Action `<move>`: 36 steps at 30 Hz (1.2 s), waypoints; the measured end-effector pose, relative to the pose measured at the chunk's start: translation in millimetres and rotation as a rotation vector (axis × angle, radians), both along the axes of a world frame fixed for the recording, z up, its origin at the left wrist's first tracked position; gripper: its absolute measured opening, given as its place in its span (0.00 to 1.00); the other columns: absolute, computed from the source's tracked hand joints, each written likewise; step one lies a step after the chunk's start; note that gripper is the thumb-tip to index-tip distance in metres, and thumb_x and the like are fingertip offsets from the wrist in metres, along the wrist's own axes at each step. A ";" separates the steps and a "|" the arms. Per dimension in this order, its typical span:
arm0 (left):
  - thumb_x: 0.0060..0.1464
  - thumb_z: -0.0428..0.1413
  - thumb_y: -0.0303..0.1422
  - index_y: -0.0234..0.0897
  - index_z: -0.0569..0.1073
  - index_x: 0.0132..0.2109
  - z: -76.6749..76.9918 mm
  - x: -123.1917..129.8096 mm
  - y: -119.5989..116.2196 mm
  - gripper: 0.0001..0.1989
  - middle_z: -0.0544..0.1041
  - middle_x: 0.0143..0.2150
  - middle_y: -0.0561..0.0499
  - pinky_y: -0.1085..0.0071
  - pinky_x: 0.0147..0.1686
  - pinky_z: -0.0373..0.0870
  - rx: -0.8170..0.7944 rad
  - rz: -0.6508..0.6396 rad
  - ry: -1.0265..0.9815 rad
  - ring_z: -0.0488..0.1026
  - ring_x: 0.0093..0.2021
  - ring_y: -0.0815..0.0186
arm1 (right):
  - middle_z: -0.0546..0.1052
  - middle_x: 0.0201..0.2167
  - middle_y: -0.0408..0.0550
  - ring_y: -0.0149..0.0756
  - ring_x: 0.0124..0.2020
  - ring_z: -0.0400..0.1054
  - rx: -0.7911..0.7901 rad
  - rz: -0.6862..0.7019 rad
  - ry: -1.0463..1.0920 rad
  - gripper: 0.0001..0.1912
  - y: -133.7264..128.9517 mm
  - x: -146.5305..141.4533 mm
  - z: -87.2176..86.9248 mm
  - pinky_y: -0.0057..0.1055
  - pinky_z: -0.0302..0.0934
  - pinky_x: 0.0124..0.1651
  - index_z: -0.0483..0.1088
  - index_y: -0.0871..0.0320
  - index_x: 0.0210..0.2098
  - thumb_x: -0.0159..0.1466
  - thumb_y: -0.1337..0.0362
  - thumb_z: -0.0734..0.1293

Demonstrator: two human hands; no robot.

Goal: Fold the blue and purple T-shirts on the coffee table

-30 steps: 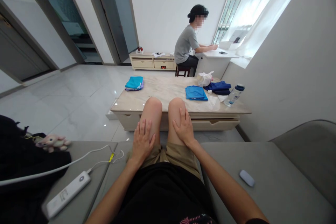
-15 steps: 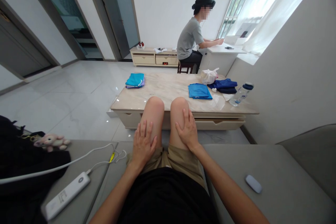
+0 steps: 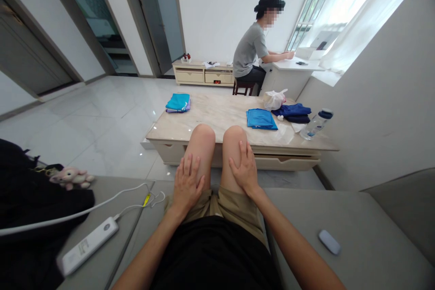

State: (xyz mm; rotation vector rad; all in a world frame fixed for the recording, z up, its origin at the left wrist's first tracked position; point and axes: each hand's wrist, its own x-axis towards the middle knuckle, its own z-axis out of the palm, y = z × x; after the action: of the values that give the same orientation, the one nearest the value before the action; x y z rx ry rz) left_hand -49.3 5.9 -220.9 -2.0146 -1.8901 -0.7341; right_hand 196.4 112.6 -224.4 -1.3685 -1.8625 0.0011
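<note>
Grey sofa cushions (image 3: 343, 222) seat the person, whose left hand (image 3: 186, 186) and right hand (image 3: 244, 174) lie open, fingers spread, on their bare knees (image 3: 204, 138). Beyond stands a marble-topped coffee table (image 3: 217, 120) bearing a folded blue cloth (image 3: 261, 119); a white power strip (image 3: 89, 240) lies on the cushions to the left.

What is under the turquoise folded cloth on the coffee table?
A purple folded cloth shows along the lower edge of the turquoise folded cloth, on the marble-topped coffee table. Most of it is covered, so anything further beneath cannot be seen.

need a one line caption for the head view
Left hand and right hand rest on bare thighs before a marble-topped table with folded blue clothes; another person sits beyond
</note>
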 end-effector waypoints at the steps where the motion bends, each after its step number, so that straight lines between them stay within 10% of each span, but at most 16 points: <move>1: 0.74 0.55 0.38 0.40 0.58 0.84 -0.5 -0.1 0.3 0.37 0.53 0.87 0.39 0.42 0.79 0.62 -0.001 0.000 -0.002 0.52 0.85 0.39 | 0.54 0.83 0.65 0.61 0.81 0.55 0.001 -0.001 0.002 0.45 0.1 0.1 -0.2 0.59 0.64 0.76 0.48 0.55 0.86 0.76 0.52 0.65; 36: 0.74 0.55 0.39 0.40 0.59 0.84 -2.2 -2.1 1.8 0.36 0.55 0.87 0.39 0.41 0.79 0.62 0.012 0.000 -0.013 0.53 0.85 0.39 | 0.53 0.84 0.66 0.60 0.82 0.55 -0.005 -0.014 -0.016 0.44 -1.0 1.8 -1.7 0.59 0.63 0.76 0.48 0.56 0.85 0.76 0.51 0.65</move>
State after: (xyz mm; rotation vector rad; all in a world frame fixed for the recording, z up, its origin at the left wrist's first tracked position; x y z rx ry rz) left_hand -51.4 7.8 -223.1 -2.0073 -1.8887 -0.7590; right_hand 198.3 111.6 -226.1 -1.3882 -1.8675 -0.0124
